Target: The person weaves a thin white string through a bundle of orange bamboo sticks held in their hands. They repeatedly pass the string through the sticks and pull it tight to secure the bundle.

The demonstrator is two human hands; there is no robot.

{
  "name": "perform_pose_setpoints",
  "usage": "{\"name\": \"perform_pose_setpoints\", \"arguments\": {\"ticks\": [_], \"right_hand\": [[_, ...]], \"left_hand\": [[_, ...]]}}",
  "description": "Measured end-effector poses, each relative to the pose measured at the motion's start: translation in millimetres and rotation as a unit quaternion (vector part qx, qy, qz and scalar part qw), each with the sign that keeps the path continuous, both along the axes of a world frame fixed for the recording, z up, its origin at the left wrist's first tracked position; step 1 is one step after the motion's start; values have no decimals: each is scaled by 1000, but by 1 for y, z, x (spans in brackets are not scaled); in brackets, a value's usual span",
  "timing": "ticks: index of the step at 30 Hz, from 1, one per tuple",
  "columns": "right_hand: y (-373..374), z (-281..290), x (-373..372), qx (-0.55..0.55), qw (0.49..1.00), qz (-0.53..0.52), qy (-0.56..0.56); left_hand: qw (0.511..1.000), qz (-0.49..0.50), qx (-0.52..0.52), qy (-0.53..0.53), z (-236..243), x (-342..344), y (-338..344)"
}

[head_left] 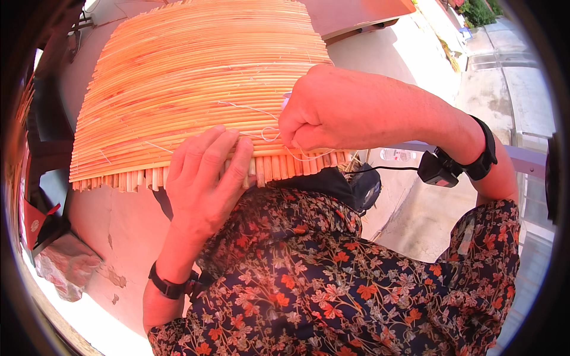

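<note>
A mat of straw-coloured stalks (196,77) lies in front of me, its stalks running left to right, with short cut stalk ends (279,168) along the near edge. My left hand (208,169) rests on that edge, its fingers stretched over the stalks; its thumb is hidden. Closed in a fist just above the mat, my right hand (314,113) pinches a thin white thread (270,134), which loops out beside the fingers and trails over the stalks. A small pale violet thing (287,97) peeks out behind this hand; its kind cannot be made out.
A black device on a cable (436,169) hangs by my right wrist. Beyond it stand a pale violet bar (525,160) and a clear plastic bottle (398,155). At the lower left, a stone-like block (68,264) sits by dark furniture. A reddish panel (356,15) is at the back.
</note>
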State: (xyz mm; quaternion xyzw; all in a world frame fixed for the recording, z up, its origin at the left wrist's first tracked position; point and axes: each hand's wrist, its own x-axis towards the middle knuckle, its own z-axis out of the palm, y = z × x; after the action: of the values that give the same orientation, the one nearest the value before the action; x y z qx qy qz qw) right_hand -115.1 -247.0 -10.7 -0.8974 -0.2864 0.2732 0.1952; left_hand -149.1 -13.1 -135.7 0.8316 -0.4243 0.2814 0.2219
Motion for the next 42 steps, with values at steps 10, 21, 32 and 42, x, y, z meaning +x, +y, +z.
{"name": "perform_pose_setpoints", "arguments": {"ticks": [10, 21, 32, 42], "right_hand": [[20, 18, -7, -49, 991, 42, -114], [23, -10, 4, -56, 977, 70, -195], [35, -17, -11, 152, 934, -10, -323], [63, -4, -85, 156, 950, 70, -260]], "left_hand": [[997, 0, 20, -78, 2, 4, 6], [987, -24, 73, -141, -2, 16, 14], [987, -32, -2, -159, 24, 29, 42], [989, 59, 20, -135, 42, -89, 68]]}}
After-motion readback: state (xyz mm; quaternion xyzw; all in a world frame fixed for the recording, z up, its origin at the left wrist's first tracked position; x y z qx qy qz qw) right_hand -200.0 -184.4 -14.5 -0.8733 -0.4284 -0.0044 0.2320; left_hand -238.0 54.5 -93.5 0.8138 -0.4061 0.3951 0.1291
